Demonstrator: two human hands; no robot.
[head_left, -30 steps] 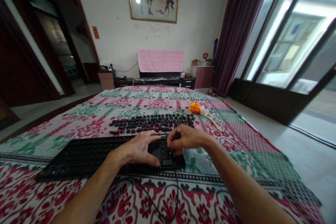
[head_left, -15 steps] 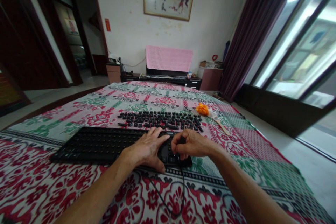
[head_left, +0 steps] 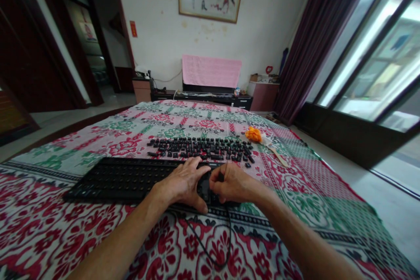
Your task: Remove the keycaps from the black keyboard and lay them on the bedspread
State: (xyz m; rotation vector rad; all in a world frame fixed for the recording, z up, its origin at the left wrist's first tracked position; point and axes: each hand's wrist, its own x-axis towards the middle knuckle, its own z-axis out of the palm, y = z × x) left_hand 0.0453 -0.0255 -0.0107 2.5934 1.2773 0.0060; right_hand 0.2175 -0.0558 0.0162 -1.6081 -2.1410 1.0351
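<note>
A black keyboard (head_left: pixel 114 181) lies on the patterned cloth, with many of its keycaps off and small key posts showing. My left hand (head_left: pixel 185 183) rests over its right part, fingers stretched and thumb spread toward the near edge. Over the number-pad end, my right hand (head_left: pixel 229 181) is closed in a pinch. Something small and dark shows between its fingers, too hidden to name. Beyond the keyboard, loose black keycaps (head_left: pixel 203 146) lie in rough rows. A single keycap (head_left: pixel 248 165) sits apart, just past my right hand.
An orange cloth-like bundle (head_left: pixel 253 134) lies right of the keycaps, beside a flat light-coloured stick (head_left: pixel 278 156). The keyboard's cable (head_left: pixel 210 258) loops toward me over the patterned cloth (head_left: pixel 82 236). A low cabinet (head_left: pixel 243 103) stands beyond the far edge.
My right hand has moved slightly left and turned, its fingers drawn closer together. A lone keycap now shows beyond it. My left hand stays in place.
</note>
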